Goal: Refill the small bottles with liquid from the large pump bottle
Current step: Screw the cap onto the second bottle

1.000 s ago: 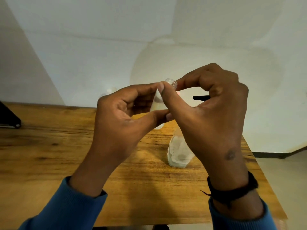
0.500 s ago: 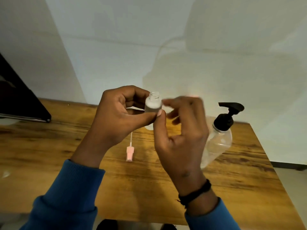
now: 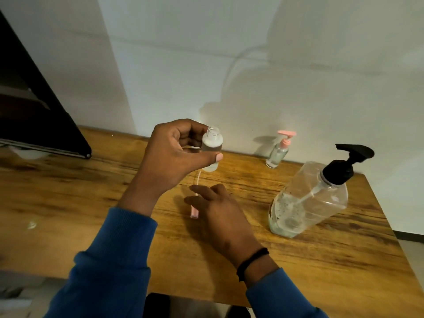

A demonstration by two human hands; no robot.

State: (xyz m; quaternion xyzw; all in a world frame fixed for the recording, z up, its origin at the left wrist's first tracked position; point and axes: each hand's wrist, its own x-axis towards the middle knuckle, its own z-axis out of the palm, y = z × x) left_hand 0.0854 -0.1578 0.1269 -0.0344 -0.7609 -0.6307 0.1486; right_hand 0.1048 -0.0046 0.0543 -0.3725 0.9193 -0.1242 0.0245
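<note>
The right hand (image 3: 215,210) has let go of the small open bottle (image 3: 211,150) and dropped down toward the counter (image 3: 91,198), and the view now takes in more of the right side. The left hand (image 3: 174,154) holds the small open bottle up in the middle of the frame, with the thumb and fingers pinching its sides. The bottle has no top on it and looks partly full of clear liquid. The right hand sits lower, just under the left one, with its fingers spread out flat and loose over a pink pump top (image 3: 194,211) that lies on the counter with its thin tube (image 3: 197,180) pointing away. I cannot tell if the fingers touch the pink pump top yet. The large pump bottle (image 3: 307,203) stands at the right of the frame, with a black pump and only a little liquid at the bottom. A second small bottle (image 3: 277,154) with a pink pump stands by the wall, upper right of the middle. It looks like the filling of this bottle is done and the step now is to close it. Next the right hand should pick up the pink pump top, slide the tube into the bottle neck and twist it tight. The left hand needs to keep the bottle straight so nothing spills.
</note>
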